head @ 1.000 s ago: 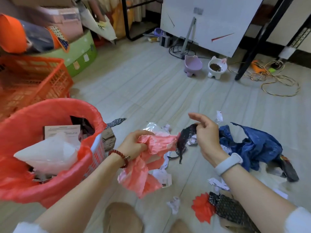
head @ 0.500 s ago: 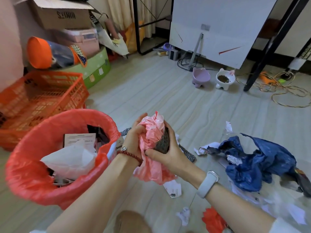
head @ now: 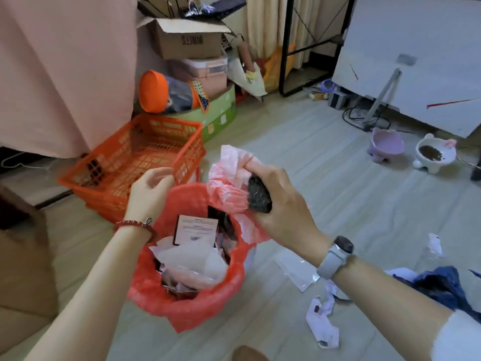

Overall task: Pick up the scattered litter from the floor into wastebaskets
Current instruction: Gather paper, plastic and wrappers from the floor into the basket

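right hand [head: 283,204] gripping pink bag [head: 229,183], above wastebasket [head: 197,306]

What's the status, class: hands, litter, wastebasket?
Right hand grips pink plastic bag and dark scrap above wastebasket. Left hand empty, loosely curled. Nothing blocking the opening.

A pale plank floor [head: 299,142] is carrying everything here. A wastebasket [head: 187,306] lined with a red bag is standing on it, with an orange crate [head: 135,162] sitting just behind. White paper scraps [head: 322,324] and a clear plastic sleeve [head: 296,272] are lying to the basket's right, and a crumpled blue bag [head: 440,285] is lying beyond them. Farther off, a purple pet bowl [head: 385,144] and a white pet bowl [head: 434,155] of kibble are resting side by side, near tangled black cables [head: 364,118].
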Motion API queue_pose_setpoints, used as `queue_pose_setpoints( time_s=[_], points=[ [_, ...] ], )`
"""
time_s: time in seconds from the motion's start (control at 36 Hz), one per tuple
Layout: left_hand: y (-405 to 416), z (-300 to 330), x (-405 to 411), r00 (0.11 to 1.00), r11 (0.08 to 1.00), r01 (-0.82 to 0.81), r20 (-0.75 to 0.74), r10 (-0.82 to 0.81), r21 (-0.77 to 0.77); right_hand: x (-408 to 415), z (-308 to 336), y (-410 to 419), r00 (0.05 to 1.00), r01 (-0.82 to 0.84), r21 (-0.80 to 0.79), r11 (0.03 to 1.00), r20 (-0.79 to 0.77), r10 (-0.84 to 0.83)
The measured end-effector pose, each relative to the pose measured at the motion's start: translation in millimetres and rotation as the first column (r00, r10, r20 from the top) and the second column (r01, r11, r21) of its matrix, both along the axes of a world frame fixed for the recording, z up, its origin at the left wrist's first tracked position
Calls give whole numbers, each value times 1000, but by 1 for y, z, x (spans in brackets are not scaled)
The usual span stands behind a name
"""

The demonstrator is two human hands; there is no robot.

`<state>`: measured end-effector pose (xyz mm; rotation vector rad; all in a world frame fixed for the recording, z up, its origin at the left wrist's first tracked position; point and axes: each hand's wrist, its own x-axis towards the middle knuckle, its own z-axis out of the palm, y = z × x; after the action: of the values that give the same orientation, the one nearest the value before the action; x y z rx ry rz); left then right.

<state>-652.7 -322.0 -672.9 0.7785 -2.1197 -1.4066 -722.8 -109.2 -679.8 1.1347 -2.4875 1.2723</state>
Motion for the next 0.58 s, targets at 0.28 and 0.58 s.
queue_pose_setpoints(
  time_s=[0.28, 0.58],
  points=[
    [-67, -92, 60, 880, 981, 116, 473, -30, -154, 51, -91, -111, 903, -346, 767, 540, 117, 413],
    [-59, -125, 69, 952, 967, -68, 274, 137, -247, 36, -143, -143, 825, -458, 874, 161, 350, 443]
  ],
)
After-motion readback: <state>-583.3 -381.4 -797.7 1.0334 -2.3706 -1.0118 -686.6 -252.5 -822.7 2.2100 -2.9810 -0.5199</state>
